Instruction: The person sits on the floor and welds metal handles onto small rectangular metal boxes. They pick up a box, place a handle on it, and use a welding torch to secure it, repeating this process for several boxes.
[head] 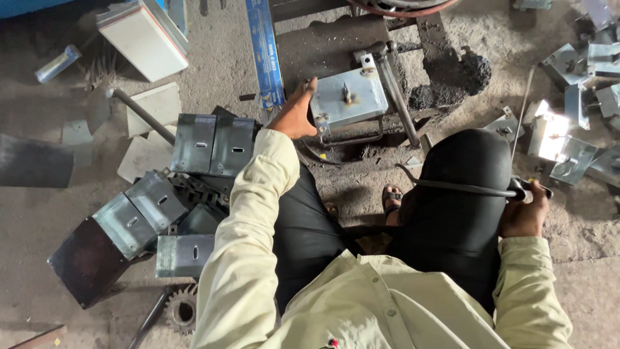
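I sit on the ground in a pale shirt and black trousers. My left hand point(295, 113) reaches forward and touches the left edge of a square grey metal plate point(349, 97) that lies on a dark work stand. My right hand point(524, 210) rests beside my right knee, closed around the black handle of a welding holder point(531, 189). Its black cable point(452, 187) loops across my knee, and a thin rod point(522, 113) rises from the holder.
Folded grey metal pieces point(187, 187) are piled on the ground at my left. More shiny pieces point(568, 103) lie at the right. A blue bar point(265, 52) and a white box point(143, 39) sit at the back. A gear point(181, 310) lies near my left elbow.
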